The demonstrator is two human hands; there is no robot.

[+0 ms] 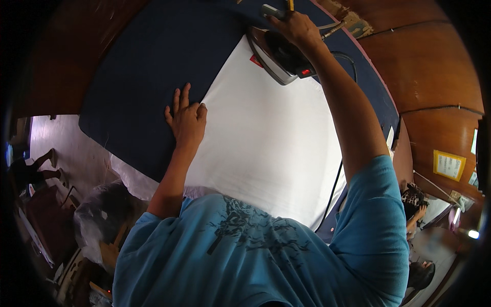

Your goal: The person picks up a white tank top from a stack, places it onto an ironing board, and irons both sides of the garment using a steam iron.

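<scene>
A white cloth (266,138) lies spread over a dark blue padded ironing table (148,66). My left hand (186,120) rests flat, fingers apart, on the cloth's left edge where it meets the blue cover. My right hand (296,28) reaches far forward and grips the handle of a black and silver iron (276,56), which sits at the cloth's far corner with a small red light showing on its rear. The iron's black cord (335,184) runs down the right side of the cloth.
Brown wooden wall panels (434,66) curve along the right, with a yellow paper notice (449,165) pinned there. A clear plastic bag of goods (99,215) sits on the floor at lower left. Another person (417,204) is at the lower right edge.
</scene>
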